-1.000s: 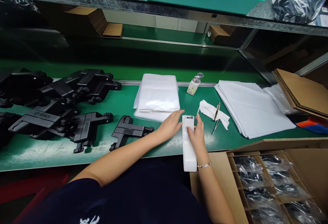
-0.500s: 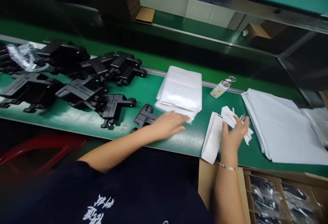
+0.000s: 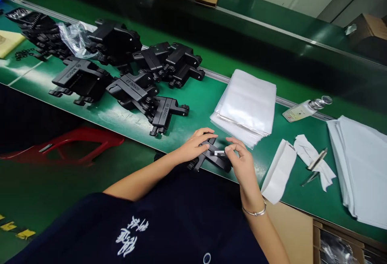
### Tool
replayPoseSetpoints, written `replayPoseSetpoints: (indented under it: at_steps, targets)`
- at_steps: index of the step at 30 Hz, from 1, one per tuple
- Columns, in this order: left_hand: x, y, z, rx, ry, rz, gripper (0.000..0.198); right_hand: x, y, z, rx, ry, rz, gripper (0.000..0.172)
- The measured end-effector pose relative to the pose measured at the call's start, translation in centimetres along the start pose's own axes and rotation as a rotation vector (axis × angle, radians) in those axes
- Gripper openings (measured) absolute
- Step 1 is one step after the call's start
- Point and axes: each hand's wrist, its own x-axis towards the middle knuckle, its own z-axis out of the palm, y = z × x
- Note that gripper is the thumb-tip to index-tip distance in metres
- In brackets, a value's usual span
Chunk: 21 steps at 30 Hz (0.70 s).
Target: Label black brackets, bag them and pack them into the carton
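A black plastic bracket point(image 3: 211, 156) lies at the table's front edge, right in front of me. My left hand point(image 3: 195, 146) grips its far left part, fingers over the top and thumb on the near side. Between thumb and fingertips my right hand point(image 3: 242, 161) pinches a small black-and-white label point(image 3: 220, 153), held just above the bracket's flat bar. I cannot tell whether the label touches the bar. Beyond the hands rests a stack of clear plastic bags point(image 3: 248, 102). To the right are a folded white paper strip point(image 3: 279, 171) and crumpled white paper with tweezers point(image 3: 311, 177) beside it.
Several similar black brackets point(image 3: 165, 113) crowd the table's left side, with a crumpled clear bag point(image 3: 77, 40) among them. A small bottle point(image 3: 299, 111) lies tilted at the back. White sheets point(image 3: 363, 167) are stacked at right, above a cardboard box point(image 3: 317, 240). A red chair point(image 3: 81, 145) stands at lower left.
My right hand has moved left from the white papers to the bracket, now with a label. My left hand has come onto the bracket from beside the bag stack. The camera view has shifted.
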Motion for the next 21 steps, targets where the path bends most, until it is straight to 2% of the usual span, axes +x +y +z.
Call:
replayPoseSetpoints:
  at_steps: [3, 7, 10, 13, 16, 21]
  targets:
    - [0.0, 0.2, 1.0, -0.096, 0.092, -0.039, 0.04, -0.5, -0.3, 0.0, -0.055, 0.041, 0.01, 0.021]
    - [-0.1, 0.8, 2.7, -0.103, 0.241, -0.138, 0.043, -0.6, 0.4, -0.3, -0.088, 0.074, 0.072, 0.023]
    - [-0.2, 1.0, 3.1, -0.108, 0.21, -0.142, 0.044, -0.4, 1.3, -0.2, -0.057, 0.065, 0.138, 0.023]
    - [-0.3, 0.8, 2.7, -0.015, 0.162, -0.087, 0.043, 0.0, 1.8, 0.1, -0.065, 0.054, 0.156, 0.023]
    - [-0.5, 0.7, 2.4, 0.081, 0.163, -0.046, 0.042, 0.2, 1.9, 0.3, -0.084, 0.044, 0.144, 0.023]
    - [-0.6, 1.0, 2.6, 0.091, 0.169, -0.029, 0.043, 0.5, 1.7, 0.2, -0.115, 0.025, 0.142, 0.024]
